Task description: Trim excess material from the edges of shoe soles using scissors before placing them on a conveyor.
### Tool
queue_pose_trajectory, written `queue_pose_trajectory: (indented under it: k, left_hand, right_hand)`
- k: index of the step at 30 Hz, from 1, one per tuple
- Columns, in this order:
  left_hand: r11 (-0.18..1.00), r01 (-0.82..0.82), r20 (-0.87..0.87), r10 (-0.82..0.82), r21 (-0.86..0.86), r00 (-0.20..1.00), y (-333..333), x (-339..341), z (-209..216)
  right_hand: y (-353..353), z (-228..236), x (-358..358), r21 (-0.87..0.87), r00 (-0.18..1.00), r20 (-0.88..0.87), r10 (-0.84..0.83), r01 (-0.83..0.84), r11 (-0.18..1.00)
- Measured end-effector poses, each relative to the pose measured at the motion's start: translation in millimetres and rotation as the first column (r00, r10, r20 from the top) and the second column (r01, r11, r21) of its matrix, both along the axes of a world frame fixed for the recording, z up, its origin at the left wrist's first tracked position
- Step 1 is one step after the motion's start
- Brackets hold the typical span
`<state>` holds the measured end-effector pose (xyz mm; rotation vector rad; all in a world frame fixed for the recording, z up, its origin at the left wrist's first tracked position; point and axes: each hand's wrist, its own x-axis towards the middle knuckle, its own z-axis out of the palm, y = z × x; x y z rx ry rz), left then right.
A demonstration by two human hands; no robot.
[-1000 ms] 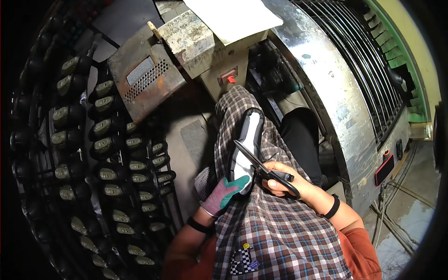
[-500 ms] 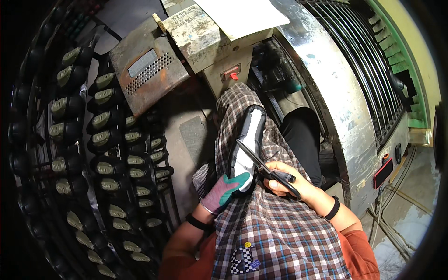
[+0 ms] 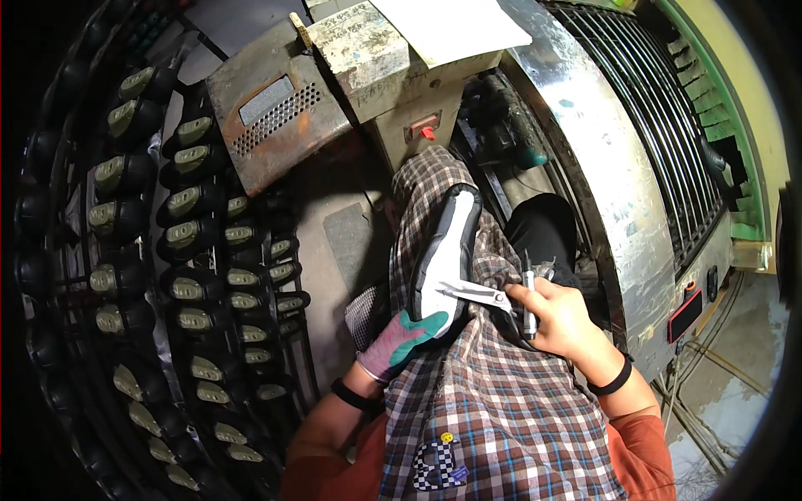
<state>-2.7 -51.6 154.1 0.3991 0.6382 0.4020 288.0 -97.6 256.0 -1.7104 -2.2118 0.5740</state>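
A black shoe upper (image 3: 428, 255) with a white underside (image 3: 455, 230) lies sole up along my lap. My left hand (image 3: 405, 341), in a pink-purple and green glove, is closed round its near end, thumb on the white face. My bare right hand (image 3: 561, 316) is closed on scissors (image 3: 476, 291), whose pale blades point left and reach over the white underside. I cannot tell whether the blades touch it. A dark pen-like stick (image 3: 530, 305) with a grey band also stands upright by these fingers. A brown checked apron (image 3: 510, 401) covers my lap.
At left, racks carry several black shoe uppers (image 3: 117, 217) with pale green bottoms. A rusty metal box (image 3: 271, 125) and a worn machine post with a red switch (image 3: 428, 132) stand ahead. To the right is a curved metal housing (image 3: 601, 159) with a barred grille (image 3: 647, 108).
The scissors have swung from pointing up and away to pointing left, and their blades now look pale. My right hand has shifted slightly right and up. My left hand keeps its hold.
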Motion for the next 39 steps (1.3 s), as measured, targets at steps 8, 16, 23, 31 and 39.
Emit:
queue_pose_trajectory:
  k: [8,16,23,31,39]
  left_hand:
    - [0.999,0.034,-0.048,-0.035,-0.017,0.998,3.2,9.1,10.3]
    - [0.999,0.043,-0.036,-0.043,-0.016,0.998,-1.3,8.2,0.8]
    - [0.999,0.038,0.028,-0.038,-0.007,0.999,1.5,4.0,6.1]
    - [0.991,0.037,-0.013,-0.035,0.131,0.999,-1.5,15.3,-0.3]
    - [0.984,0.099,-0.062,-0.09,0.152,0.994,-2.1,15.1,3.8]
  right_hand:
    - [4.3,31.1,-2.1,-0.118,0.937,0.315,0.151,-0.119,0.986]
    - [6.3,-4.9,-3.2,-0.488,0.87,-0.439,-0.225,-0.02,0.873]
    - [-1.3,21.9,-5.5,-0.103,0.97,0.19,0.155,-0.137,0.985]
    - [4.6,41.2,-10.0,-0.087,0.84,0.455,0.296,-0.29,0.953]
    - [5.7,-6.7,-23.3,-0.27,0.901,-0.428,-0.072,-0.051,0.961]
